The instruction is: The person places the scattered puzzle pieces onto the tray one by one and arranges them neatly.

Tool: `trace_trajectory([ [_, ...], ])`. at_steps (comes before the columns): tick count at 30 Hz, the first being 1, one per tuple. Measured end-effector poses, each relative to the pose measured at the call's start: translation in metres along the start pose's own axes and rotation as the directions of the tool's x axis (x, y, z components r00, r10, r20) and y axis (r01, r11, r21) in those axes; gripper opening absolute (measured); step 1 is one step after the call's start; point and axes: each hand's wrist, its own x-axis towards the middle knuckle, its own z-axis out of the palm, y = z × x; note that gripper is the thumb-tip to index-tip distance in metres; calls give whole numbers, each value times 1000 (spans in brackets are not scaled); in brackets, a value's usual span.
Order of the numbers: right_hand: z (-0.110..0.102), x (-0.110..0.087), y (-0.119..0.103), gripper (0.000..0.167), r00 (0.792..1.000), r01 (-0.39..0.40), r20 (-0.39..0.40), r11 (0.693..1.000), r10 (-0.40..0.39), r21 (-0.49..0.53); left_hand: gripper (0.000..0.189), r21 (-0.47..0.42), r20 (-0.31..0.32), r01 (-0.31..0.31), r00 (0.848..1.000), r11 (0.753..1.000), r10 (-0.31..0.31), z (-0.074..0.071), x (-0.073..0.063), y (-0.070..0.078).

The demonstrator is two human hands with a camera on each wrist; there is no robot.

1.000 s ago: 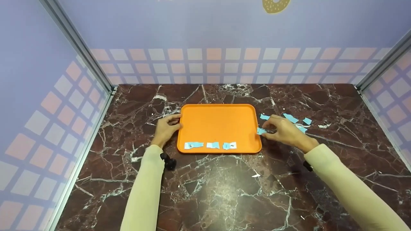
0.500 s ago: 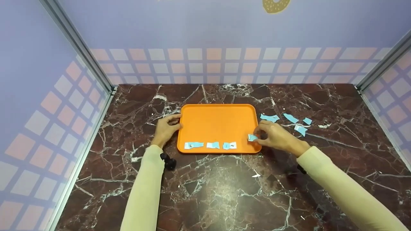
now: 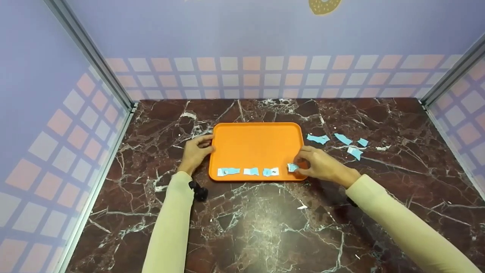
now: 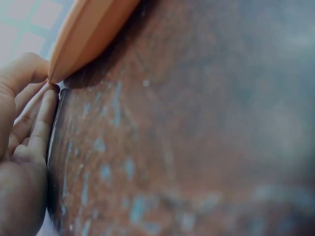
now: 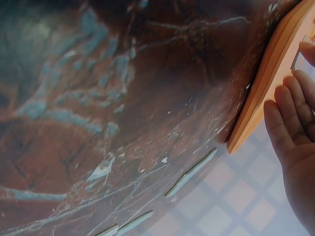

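Note:
An orange tray (image 3: pixel 257 148) lies on the marbled table. At its left rim, my left hand (image 3: pixel 195 153) holds the edge; the left wrist view shows that hand's thumb (image 4: pixel 32 69) against the rim, the other fingers close beside it. A small torn blue-and-white paper piece (image 3: pixel 292 167) is pinched by my right hand (image 3: pixel 320 163) over the tray's lower right corner. To its left, three torn paper pieces line the tray's near side: a left one (image 3: pixel 229 171), a middle one (image 3: pixel 251 171) and a right one (image 3: pixel 271 171).
Several more blue scraps lie on the table right of the tray, among them a long one (image 3: pixel 318 138) and a part-white one (image 3: pixel 355 153). A white sliver (image 3: pixel 302 207) rests in front of the tray. Patterned panels (image 3: pixel 265 38) stand behind and at both sides.
My right hand has carried the paper piece leftward and toward me, from the tray's right rim to beside the row of pieces. The left hand and the tray stay in place.

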Motion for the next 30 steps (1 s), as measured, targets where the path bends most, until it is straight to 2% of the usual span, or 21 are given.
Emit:
trace_trajectory([
  [5, 4, 1, 1, 20, 999, 37, 6, 999, -37, -4, 42, -4, 3, 14, 1000, 1000, -14, 0, 0, 0],
  [21, 7, 1, 0, 21, 999, 45, 34, 997, -42, -70, 42, -14, -2, -11, 1000, 1000, 11, 0, 1, -1],
  [30, 6, 0, -1, 21, 998, 38, 45, 999, -36, -36, 42, -14, -5, -14, 1000, 1000, 14, 1, 1, -1],
])
